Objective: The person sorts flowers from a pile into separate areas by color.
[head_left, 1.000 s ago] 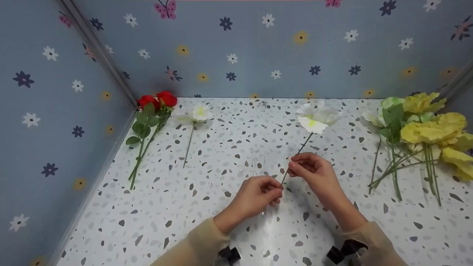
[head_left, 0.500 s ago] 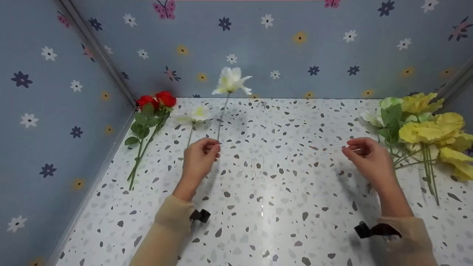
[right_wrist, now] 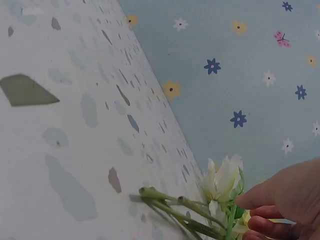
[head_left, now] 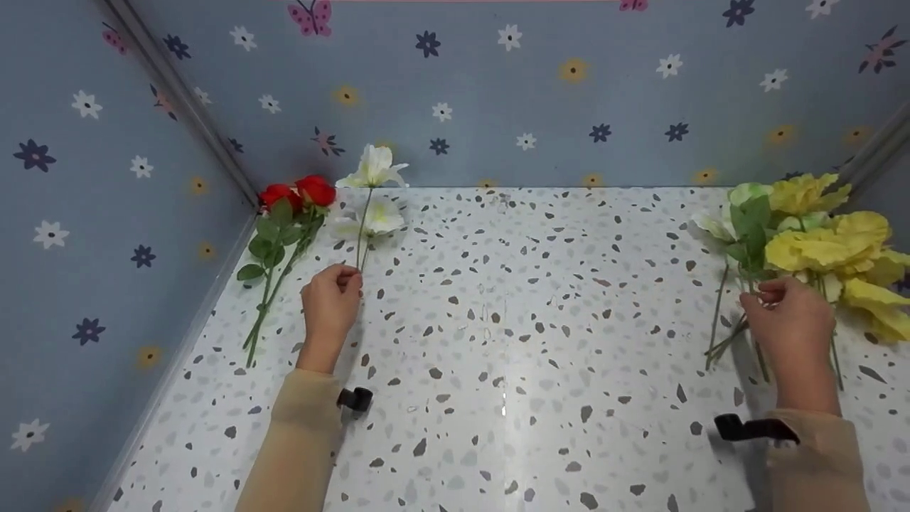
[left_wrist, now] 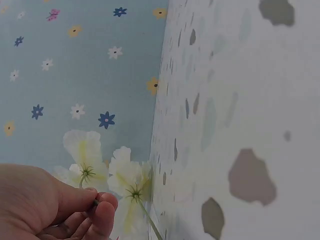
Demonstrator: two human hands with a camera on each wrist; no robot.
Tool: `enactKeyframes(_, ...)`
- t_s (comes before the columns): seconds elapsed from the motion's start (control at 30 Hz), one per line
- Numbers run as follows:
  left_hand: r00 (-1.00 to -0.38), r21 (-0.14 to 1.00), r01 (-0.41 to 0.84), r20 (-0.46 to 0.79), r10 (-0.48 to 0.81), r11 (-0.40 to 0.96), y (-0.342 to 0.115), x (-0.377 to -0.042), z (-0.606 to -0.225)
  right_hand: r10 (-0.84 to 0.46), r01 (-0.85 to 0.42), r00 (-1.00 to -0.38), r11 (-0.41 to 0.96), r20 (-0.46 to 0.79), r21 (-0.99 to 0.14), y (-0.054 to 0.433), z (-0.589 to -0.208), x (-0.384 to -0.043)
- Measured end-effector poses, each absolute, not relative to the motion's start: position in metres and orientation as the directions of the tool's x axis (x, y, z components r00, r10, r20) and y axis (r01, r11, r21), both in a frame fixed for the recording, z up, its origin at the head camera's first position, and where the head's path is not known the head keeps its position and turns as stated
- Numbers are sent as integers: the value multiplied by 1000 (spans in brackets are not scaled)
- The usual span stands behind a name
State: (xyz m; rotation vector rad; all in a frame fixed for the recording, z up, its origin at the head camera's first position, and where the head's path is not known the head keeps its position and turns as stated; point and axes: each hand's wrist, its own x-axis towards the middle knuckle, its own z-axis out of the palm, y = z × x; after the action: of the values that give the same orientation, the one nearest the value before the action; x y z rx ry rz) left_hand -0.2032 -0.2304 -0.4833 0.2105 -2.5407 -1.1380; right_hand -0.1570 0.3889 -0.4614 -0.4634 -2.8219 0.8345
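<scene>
My left hand [head_left: 330, 306] pinches the thin stem of a white artificial flower [head_left: 373, 169] between thumb and fingers. That flower stands upright above a second white flower [head_left: 384, 217] lying on the table; both blooms show in the left wrist view, beyond the left hand [left_wrist: 60, 205]. At the right, my right hand [head_left: 793, 323] reaches over the stems of a pile of flowers. In the right wrist view its thumb and fingers stand apart beside a green stem [right_wrist: 231, 222]. White petals [right_wrist: 222, 182] lie just beyond.
Red roses [head_left: 313, 190] with green leaves lie at the far left by the side wall. Large yellow flowers [head_left: 828, 245] and a pale green bloom [head_left: 750, 192] make up the right pile. A flower-patterned wall [head_left: 512, 92] closes off the back of the speckled table [head_left: 498, 355].
My right hand has let go of the white flower's stem and moved right to the pile. The left hand has carried that flower left, over the other white one.
</scene>
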Motion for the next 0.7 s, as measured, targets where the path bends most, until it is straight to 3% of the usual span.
enactKeyframes(0.7, -963, 640, -117, 113, -243, 760, -240, -202, -490, 302, 271, -953, 805, -27, -529, 403, -472, -156)
